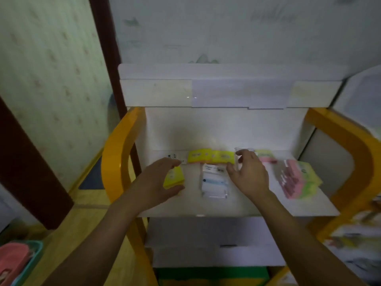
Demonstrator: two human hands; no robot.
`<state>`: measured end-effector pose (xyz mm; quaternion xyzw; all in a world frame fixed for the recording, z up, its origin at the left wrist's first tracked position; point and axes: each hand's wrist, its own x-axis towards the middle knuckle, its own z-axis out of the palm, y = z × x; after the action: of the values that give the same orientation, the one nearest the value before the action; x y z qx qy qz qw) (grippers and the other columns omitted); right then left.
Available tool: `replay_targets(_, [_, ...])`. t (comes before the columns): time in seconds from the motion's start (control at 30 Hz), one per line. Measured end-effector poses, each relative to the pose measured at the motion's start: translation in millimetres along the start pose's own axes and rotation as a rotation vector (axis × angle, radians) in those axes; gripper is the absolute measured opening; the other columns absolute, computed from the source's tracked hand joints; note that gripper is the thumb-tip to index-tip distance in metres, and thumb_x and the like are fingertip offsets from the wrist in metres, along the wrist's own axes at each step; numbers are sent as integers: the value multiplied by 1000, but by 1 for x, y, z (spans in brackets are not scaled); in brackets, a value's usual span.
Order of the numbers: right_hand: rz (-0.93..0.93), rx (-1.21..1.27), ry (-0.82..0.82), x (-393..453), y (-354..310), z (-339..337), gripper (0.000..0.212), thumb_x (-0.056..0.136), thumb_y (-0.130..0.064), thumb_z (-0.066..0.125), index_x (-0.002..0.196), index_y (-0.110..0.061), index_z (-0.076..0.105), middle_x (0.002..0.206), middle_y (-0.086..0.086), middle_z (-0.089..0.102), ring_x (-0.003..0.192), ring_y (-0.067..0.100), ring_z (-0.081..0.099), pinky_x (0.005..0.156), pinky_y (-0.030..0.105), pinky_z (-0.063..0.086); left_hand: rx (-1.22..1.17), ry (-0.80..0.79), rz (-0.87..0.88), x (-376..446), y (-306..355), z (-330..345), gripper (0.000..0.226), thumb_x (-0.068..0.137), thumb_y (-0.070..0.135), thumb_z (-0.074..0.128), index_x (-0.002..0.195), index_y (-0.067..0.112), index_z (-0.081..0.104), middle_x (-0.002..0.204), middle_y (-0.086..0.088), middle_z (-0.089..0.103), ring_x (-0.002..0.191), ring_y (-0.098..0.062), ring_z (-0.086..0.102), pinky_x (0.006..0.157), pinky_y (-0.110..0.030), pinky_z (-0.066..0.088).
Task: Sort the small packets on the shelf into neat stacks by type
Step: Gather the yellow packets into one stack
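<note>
Reaching over the white shelf (237, 205), the left hand (158, 180) curls around a yellow packet stack (174, 177), thumb below and fingers above it. The right hand (248, 174) pinches a clear plastic packet (244, 150) between thumb and fingertips (motion blur hides its edges). Between the hands lies a clear packet with blue print (214, 181). Just beyond them a row of yellow packets (211, 156) stands against the back wall. Right of the right hand lies a fanned pile of pink and green packets (296, 179).
</note>
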<state>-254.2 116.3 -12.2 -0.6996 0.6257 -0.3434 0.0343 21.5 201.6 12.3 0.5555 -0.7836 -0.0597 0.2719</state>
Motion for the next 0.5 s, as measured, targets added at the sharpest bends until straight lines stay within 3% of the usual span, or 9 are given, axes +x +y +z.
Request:
replay_targets(0.17, [6,-11,17,-3,38,-24,49,79,-46,56,116,-15,60,106,3,63,96,27,63,74,37,48,4,-20,43,35,14,27,64,85,45,70,140,24,45,133,7,52,117,-4,49,93,-14,32])
replay_targets(0.27, [7,-38,10,9,62,-34,45,82,-41,62,118,-15,60,107,2,64,97,25,63,73,34,46,2,-26,52,58,23,43,61,84,42,73,137,23,49,131,8,55,113,-1,49,92,-13,33])
replay_targets(0.37, [1,-14,-33,25,89,-36,43,81,-40,66,117,-18,59,109,1,61,95,23,61,72,33,49,-4,-40,21,86,27,60,61,83,41,74,136,21,51,129,7,57,111,-2,52,92,-13,36])
replay_targets(0.5, [-58,32,-105,41,115,-28,53,77,-51,54,121,-21,58,108,-2,61,96,19,62,75,37,53,-12,-37,-99,120,24,82,61,81,40,76,133,19,53,124,5,59,106,-3,52,89,-16,38])
